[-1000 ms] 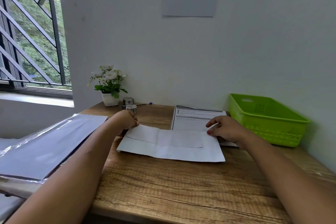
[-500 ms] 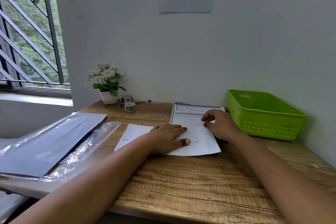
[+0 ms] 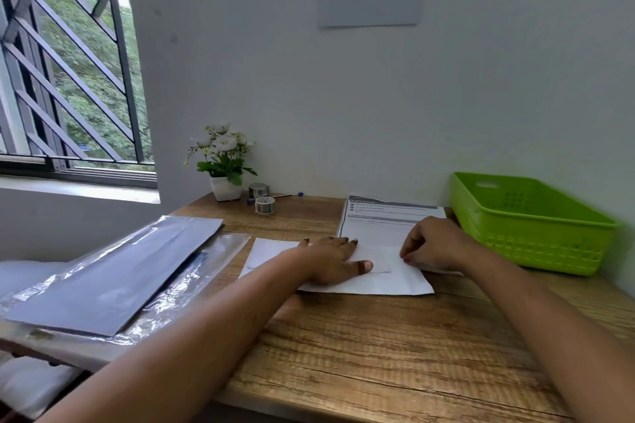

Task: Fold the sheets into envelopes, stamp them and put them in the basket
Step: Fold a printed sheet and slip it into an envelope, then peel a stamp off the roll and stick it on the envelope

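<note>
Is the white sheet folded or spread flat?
Partly folded: the white sheet has a flap laid over it, pressed by the left hand.

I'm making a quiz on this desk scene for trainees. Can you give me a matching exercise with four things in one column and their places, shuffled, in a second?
Things
1. green basket
2. flower pot
3. white sheet
4. nearer tape roll

Places
A. between flower pot and printed page
B. under the left hand, with the right hand pinching its flap
C. right end of the desk, against the wall
D. back left corner, nearest the window

Pairs: 1-C, 2-D, 3-B, 4-A
</note>
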`<state>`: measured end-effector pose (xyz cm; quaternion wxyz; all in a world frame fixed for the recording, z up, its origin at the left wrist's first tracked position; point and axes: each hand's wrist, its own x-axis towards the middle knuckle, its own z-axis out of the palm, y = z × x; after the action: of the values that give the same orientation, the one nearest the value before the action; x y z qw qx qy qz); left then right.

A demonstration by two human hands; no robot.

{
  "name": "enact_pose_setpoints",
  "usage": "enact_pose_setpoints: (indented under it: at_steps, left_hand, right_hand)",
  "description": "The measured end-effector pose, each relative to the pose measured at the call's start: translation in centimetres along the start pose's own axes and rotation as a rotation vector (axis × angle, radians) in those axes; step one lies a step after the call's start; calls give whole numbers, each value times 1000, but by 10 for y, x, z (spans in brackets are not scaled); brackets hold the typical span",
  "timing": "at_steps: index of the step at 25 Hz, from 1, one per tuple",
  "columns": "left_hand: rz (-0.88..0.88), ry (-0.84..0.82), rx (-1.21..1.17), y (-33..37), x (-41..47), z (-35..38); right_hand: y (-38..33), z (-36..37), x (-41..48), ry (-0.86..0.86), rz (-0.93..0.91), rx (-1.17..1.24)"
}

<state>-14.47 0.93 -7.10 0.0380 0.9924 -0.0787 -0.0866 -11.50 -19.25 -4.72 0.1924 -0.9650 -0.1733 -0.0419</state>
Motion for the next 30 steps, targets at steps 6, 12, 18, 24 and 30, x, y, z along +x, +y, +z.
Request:
enact_pose_setpoints:
  at_steps: [6,12,18,24,30]
  left_hand:
    - [-280,294,-271,-93,35,-43]
    - [-566,376,-196,-157,76,-16]
    - [-500,532,-274,-141,61,-21]
    - [51,364,-427,-67,27,-43]
    - [379,491,-317,5,23,-46]
  right_hand:
    - [-45,5,22,52,-173,56]
    - [-50,31,30,166,-267,-130]
    - [-23,25,33,120,-200,-117]
    - [-24,8,25,133,-165,424]
    - [-15,1,19,-163,6,903]
